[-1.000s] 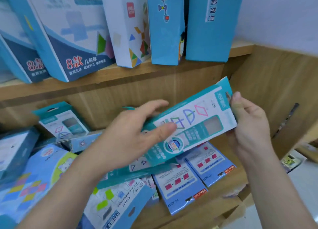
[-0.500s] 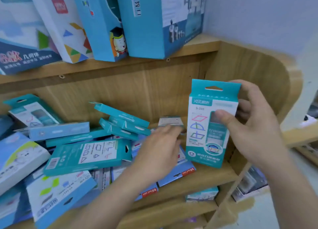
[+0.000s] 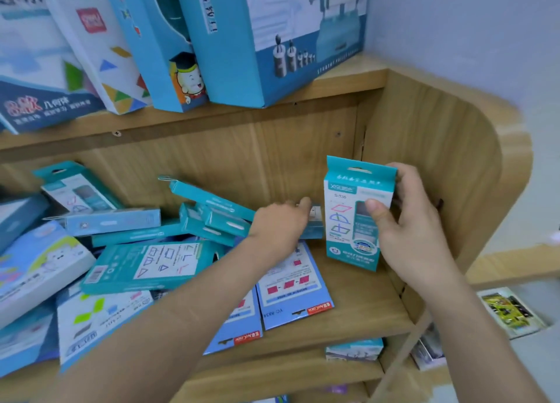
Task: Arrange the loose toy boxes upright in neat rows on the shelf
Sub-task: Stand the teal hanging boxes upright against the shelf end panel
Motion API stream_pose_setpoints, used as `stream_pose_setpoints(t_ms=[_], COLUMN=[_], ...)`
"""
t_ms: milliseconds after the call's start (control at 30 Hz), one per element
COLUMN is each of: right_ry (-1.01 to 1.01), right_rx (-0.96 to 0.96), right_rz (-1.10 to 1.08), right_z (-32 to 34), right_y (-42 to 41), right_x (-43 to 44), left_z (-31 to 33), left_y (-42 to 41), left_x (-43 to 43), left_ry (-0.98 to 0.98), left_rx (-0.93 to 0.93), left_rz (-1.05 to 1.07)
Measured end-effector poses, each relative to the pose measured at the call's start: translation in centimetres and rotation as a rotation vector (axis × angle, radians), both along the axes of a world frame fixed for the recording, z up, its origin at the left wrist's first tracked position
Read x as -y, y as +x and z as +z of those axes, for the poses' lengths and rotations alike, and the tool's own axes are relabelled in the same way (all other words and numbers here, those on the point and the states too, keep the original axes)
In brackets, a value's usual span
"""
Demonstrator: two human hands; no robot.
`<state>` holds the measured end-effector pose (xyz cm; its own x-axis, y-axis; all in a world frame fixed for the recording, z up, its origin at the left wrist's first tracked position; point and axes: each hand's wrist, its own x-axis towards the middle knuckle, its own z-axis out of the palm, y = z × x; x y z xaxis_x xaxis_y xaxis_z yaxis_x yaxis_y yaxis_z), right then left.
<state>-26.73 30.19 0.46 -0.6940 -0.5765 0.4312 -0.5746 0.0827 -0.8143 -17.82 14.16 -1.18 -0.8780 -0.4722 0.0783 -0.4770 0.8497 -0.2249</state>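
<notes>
The left hand (image 3: 278, 225) reaches from the lower left of the frame to mid-frame, fingertips on a small box (image 3: 313, 225) at the back of the shelf (image 3: 357, 299); whether it grips that box or only touches it cannot be told. Its forearm crosses a loose heap: a flat teal box (image 3: 151, 264) at centre left, with other teal boxes tilted behind it and blue packs (image 3: 291, 290) lying flat beneath the wrist. Just right of the left hand, an upright teal toy box (image 3: 353, 221) stands near the wooden side panel (image 3: 424, 160), its base at the shelf board. The right hand (image 3: 415, 233) grips it, thumb (image 3: 375, 207) on the front and fingers curled behind.
</notes>
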Motion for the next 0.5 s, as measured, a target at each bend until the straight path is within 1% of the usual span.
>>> stream_pose_setpoints(t_ms=[133, 200, 233, 300, 400, 433, 500], right_ry=[-0.003, 0.011, 0.014, 0.005, -0.021, -0.029, -0.059], right_rx=[0.044, 0.062, 0.069, 0.075, 0.083, 0.087, 0.079], right_rz=[-0.011, -0.021, -0.027, -0.038, -0.064, -0.074, -0.082], right_z=[-0.3, -0.6, -0.7, -1.0, -1.2, -1.2, -1.1], right_y=[-0.5, -0.5, -0.5, -0.7, -1.3, -1.5, -1.8], right_x=[0.8, 1.3, 1.5, 1.9, 2.3, 2.5, 3.1], left_z=[1.8, 2.8, 3.1, 3.8, 5.3, 5.9, 7.2], left_y=[-0.3, -0.4, -0.3, 0.2, 1.6, 2.2, 3.4], left_x=[1.2, 1.8, 2.3, 3.5, 4.3, 4.1, 3.4], left_ry=[-0.074, -0.065, -0.044, 0.021, 0.142, 0.164, 0.171], left_rx=[0.014, 0.0, -0.04, -0.213, -0.603, -0.695, -0.813], left_rz=[-0.023, -0.009, 0.006, 0.03, 0.042, 0.033, -0.012])
